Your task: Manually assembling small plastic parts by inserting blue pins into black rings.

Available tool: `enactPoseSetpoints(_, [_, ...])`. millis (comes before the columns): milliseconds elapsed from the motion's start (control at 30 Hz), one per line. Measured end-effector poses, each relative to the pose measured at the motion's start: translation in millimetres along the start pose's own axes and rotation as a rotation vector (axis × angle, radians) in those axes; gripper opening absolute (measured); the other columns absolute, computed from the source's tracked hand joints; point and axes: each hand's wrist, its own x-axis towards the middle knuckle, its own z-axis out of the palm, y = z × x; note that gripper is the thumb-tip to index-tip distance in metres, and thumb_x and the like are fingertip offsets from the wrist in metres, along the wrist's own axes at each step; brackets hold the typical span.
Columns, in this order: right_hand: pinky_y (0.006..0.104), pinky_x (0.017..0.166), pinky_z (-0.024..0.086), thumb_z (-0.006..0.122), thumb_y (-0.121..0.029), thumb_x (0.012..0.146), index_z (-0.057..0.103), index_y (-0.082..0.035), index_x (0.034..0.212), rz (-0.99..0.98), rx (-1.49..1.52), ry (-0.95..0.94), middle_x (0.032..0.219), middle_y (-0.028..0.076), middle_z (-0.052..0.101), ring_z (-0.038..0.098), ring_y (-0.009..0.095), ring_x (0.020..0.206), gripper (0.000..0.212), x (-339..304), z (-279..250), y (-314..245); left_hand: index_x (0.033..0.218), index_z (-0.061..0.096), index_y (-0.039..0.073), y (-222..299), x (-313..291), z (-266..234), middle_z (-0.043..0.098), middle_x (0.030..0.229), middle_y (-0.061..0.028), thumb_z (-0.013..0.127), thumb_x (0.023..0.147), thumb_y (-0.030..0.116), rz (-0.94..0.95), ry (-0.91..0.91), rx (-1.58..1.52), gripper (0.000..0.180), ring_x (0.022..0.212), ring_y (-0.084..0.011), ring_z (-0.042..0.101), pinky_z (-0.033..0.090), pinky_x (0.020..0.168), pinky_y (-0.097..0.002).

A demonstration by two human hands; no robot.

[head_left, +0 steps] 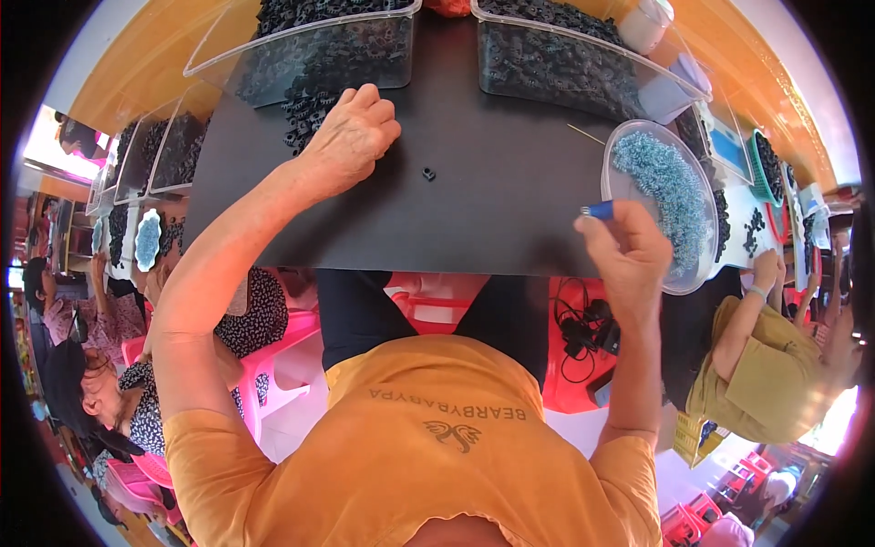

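One black piece (428,173) lies on the table (492,219). The left hand (354,132) curls beside a black pile (303,114) — grip unclear — while the right hand (629,242) pinches something blue (602,211).

Bright, with glare at both sides and curved edges.

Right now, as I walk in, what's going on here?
A seated person's left hand is curled beside piled small black parts, its contents hidden. The right hand, a small blue item at its fingertips, is by a clear dish of tiny light-blue pieces. One black part lies alone on the dark tabletop.
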Motion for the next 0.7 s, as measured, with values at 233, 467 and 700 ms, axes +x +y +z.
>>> enactPoseSetpoints(233, [0.0197, 0.057, 0.040, 0.066, 0.000, 0.079, 0.059, -0.003, 0.085, 0.013, 0.069, -0.098, 0.069, -0.004, 0.054, 0.047, 0.002, 0.063, 0.010, -4, 36, 9, 0.078, 0.059, 0.006, 7, 8, 5, 0.052, 0.080, -0.0061, 0.070, 0.060, 0.003, 0.021, 0.022, -0.050, 0.021, 0.082, -0.0258, 0.048, 0.041, 0.074, -0.0363])
enactPoseSetpoints(467, [0.0187, 0.057, 0.039, 0.066, 0.001, 0.080, 0.062, -0.002, 0.088, 0.086, 0.224, -0.182, 0.069, -0.006, 0.053, 0.045, 0.001, 0.063, 0.010, -6, 48, 17, 0.086, 0.059, 0.005, 6, 8, 7, 0.051, 0.075, -0.0078, 0.071, 0.062, 0.003, -0.042, 0.053, -0.154, 0.027, 0.078, -0.0272, 0.048, 0.042, 0.071, -0.0371])
enactPoseSetpoints(700, [0.0178, 0.056, 0.039, 0.064, 0.002, 0.080, 0.063, -0.001, 0.089, 0.122, 0.336, -0.181, 0.070, -0.005, 0.053, 0.045, 0.001, 0.063, 0.009, -4, 61, 18, 0.084, 0.066, 0.003, 33, 2, -13, 0.060, 0.072, -0.0038, 0.070, 0.067, -0.002, -0.328, 0.235, -0.656, 0.018, 0.073, -0.0186, 0.054, 0.046, 0.068, -0.0291])
